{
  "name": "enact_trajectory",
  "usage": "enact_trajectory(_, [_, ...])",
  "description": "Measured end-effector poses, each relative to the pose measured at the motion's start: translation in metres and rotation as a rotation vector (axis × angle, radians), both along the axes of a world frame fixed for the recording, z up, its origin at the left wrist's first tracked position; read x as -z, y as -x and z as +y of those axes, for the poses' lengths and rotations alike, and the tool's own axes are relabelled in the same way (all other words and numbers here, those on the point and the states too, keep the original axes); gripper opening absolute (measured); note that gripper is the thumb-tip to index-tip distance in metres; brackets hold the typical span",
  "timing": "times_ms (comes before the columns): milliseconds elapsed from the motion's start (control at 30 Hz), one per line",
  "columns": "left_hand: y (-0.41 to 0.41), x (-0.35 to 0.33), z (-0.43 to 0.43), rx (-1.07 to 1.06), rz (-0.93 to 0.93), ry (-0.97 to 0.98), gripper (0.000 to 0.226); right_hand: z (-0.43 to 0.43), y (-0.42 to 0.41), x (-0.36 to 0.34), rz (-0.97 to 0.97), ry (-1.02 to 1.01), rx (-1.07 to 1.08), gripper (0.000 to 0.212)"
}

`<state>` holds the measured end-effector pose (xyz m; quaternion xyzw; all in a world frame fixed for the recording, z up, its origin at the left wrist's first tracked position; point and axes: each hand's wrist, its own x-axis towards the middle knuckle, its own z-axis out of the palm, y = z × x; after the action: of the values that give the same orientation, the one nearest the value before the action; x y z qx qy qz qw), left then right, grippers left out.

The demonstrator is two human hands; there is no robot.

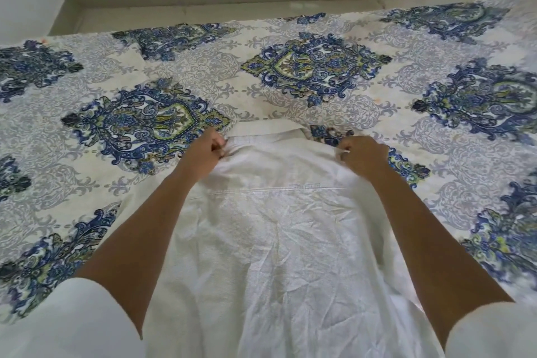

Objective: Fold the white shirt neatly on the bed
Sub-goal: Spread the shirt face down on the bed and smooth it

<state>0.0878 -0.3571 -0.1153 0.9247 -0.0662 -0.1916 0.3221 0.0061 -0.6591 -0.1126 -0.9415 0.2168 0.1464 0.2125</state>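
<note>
My left hand [207,146] and right hand [361,154] pinch white shirt [279,241] shoulders, fingers curled on cloth; collar [270,129] far, long axis runs toward me on bed [87,73].

white shirt [279,241] hem cut off at btm edge; bedsheet [499,253] pattern blurred at rt
</note>
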Motion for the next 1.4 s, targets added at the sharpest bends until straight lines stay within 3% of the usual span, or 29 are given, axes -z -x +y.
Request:
enact_trajectory(67, [0.002, -0.001, -0.002, -0.033, -0.038, -0.009, 0.01, -0.005, 0.012, -0.001, -0.07, 0.045, 0.088, 0.021])
enact_trajectory(133, [0.004, -0.003, -0.009, 0.001, -0.158, -0.159, 0.014, -0.008, 0.02, -0.001, -0.135, 0.04, 0.14, 0.023])
enact_trajectory(233, [0.016, -0.004, -0.023, 0.055, -0.397, -0.394, 0.02, -0.011, 0.031, -0.004, -0.079, -0.121, 0.113, 0.026])
enact_trajectory(333, [0.033, -0.008, -0.046, 0.079, -0.645, -0.39, 0.025, -0.026, 0.039, -0.015, -0.116, -0.212, 0.294, 0.022])
enact_trajectory(400, [0.04, -0.012, -0.074, 0.234, -0.741, -0.337, 0.027, -0.042, 0.046, -0.022, -0.063, -0.238, 0.415, 0.022])
enact_trajectory(533, [0.044, -0.018, -0.137, 0.528, -0.658, -0.208, 0.032, -0.063, 0.071, -0.037, 0.086, -0.664, 0.54, 0.027])
enact_trajectory(600, [0.05, -0.018, -0.166, 0.561, -0.531, -0.197, 0.047, -0.073, 0.096, -0.044, 0.186, -0.7, 0.455, 0.028])
enact_trajectory(700, [0.057, -0.015, -0.196, 0.574, -0.274, -0.289, 0.056, -0.08, 0.128, -0.04, 0.232, -0.588, 0.406, 0.025])
enact_trajectory(833, [0.065, -0.006, -0.209, 0.515, -0.131, -0.315, 0.045, -0.069, 0.171, -0.023, 0.29, -0.293, 0.343, 0.036])
enact_trajectory(933, [0.067, -0.005, -0.215, 0.448, -0.067, -0.244, 0.04, -0.057, 0.203, -0.02, 0.299, -0.426, 0.416, 0.017])
enact_trajectory(1033, [0.064, -0.011, -0.217, 0.309, -0.042, -0.147, 0.029, -0.054, 0.221, -0.02, 0.228, -0.568, 0.472, 0.017])
enact_trajectory(1100, [0.063, -0.017, -0.217, 0.17, 0.051, 0.006, 0.019, -0.066, 0.224, -0.018, 0.11, -0.382, 0.58, 0.016])
enact_trajectory(1167, [0.063, -0.024, -0.218, 0.07, 0.151, 0.168, 0.014, -0.081, 0.222, -0.022, -0.094, -0.005, 0.646, 0.011])
enact_trajectory(1267, [0.066, -0.027, -0.221, 0.058, 0.141, 0.2, 0.014, -0.098, 0.208, -0.023, -0.284, 0.419, 0.51, 0.012])
enact_trajectory(1400, [0.094, -0.021, -0.213, 0.232, 0.069, 0.116, 0.049, -0.095, 0.208, -0.023, -0.261, 0.393, 0.445, 0.025])
